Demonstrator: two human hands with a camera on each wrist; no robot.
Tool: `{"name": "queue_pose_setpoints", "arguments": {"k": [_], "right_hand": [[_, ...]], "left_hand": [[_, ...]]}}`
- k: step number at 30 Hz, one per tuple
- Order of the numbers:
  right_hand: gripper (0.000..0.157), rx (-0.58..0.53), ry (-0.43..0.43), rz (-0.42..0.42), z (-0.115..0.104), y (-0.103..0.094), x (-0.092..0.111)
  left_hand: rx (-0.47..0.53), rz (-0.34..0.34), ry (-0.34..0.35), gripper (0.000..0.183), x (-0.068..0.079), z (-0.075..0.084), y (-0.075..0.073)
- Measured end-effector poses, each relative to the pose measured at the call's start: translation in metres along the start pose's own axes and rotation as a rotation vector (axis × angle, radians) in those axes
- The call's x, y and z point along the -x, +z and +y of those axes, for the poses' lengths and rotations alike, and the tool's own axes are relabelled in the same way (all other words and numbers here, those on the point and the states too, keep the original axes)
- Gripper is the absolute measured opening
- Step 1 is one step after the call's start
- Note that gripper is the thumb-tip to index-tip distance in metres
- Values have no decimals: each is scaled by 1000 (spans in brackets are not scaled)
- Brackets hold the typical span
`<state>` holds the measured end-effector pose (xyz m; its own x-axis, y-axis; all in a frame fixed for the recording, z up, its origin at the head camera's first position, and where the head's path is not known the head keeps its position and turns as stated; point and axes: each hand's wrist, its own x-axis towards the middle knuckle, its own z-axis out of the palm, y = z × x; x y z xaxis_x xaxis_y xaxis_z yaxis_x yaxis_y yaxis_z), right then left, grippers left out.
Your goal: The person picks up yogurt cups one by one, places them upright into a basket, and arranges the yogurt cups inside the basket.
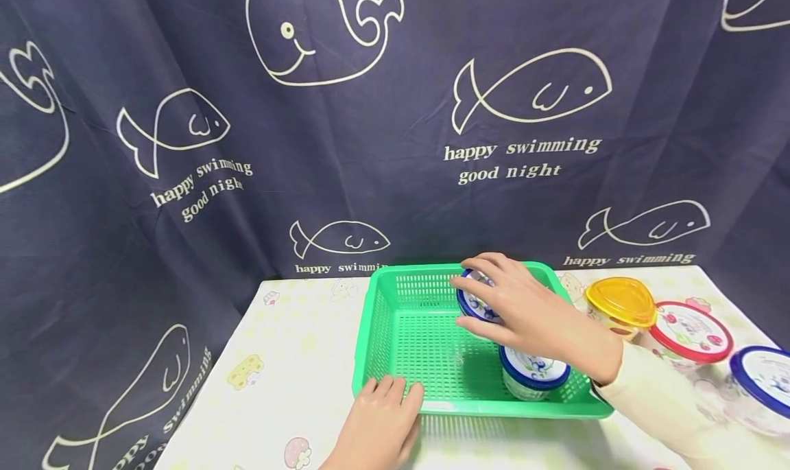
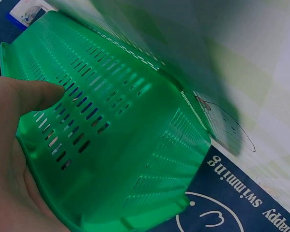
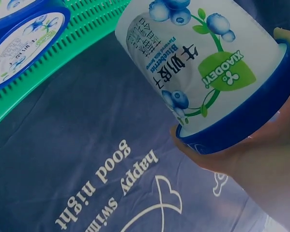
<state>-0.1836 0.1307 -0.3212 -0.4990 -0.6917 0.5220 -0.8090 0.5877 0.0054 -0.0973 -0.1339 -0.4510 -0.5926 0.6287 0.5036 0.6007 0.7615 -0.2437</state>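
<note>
My right hand grips a white tub with blueberries printed on it by its blue lid, fingers spread around the lid's edge. In the head view this tub is over the back part of a green plastic basket, partly covered by the hand. A second blue-lidded tub stands in the basket's front right corner. My left hand holds the basket's front rim, fingers hooked over it. Its thumb presses on the slotted outer wall in the left wrist view.
Right of the basket stand a yellow-lidded tub, a red-lidded tub and another blue-lidded tub. A pale patterned cloth covers the table. Behind hangs a dark blue curtain with fish drawings.
</note>
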Motion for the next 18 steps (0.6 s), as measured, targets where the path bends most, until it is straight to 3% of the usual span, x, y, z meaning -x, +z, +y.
{"name": "queue_pose_setpoints", "arguments": {"k": [18], "right_hand": [[52,26,-93,-108,4,29,-36]], "left_hand": [[-19,-7,8,27,1,-1,2]]}}
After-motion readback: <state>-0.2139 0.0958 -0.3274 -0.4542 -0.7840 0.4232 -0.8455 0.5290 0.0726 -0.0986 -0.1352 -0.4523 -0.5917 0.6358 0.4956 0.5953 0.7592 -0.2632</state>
